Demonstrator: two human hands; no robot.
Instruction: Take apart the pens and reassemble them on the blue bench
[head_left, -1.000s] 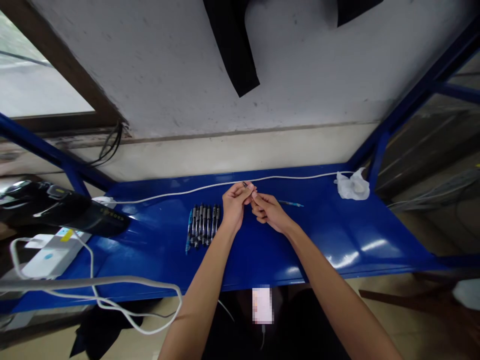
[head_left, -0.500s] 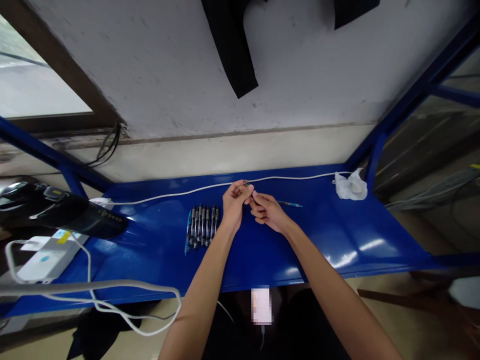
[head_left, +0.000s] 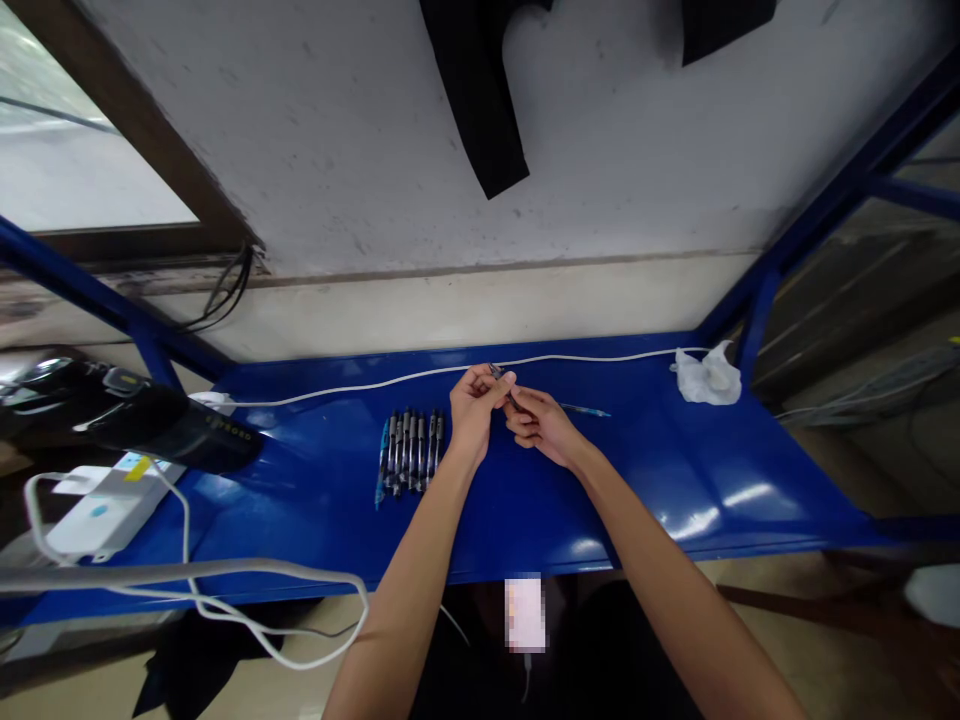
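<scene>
My left hand (head_left: 478, 403) and my right hand (head_left: 541, 421) meet above the blue table (head_left: 315, 530). Between them is a dark pen (head_left: 496, 371), pinched by the fingers of both hands and largely hidden by them. Left of my left hand lies a row of several black pens (head_left: 414, 450), side by side. At the row's left end is a blue pen (head_left: 382, 463). Another light-blue pen (head_left: 587, 410) lies on the table just beyond my right hand, partly hidden by it.
At the left lies a black bottle (head_left: 165, 425) beside a white power strip (head_left: 112, 515) with looping cables. A white cord (head_left: 360, 387) runs along the back edge to crumpled white tissue (head_left: 707, 378). A phone-like bright screen (head_left: 525, 612) shows below the table's front edge.
The view has shifted slightly, so everything sits a little further right. Slightly more of the dark pen shows between my hands, which keep their hold on it.
</scene>
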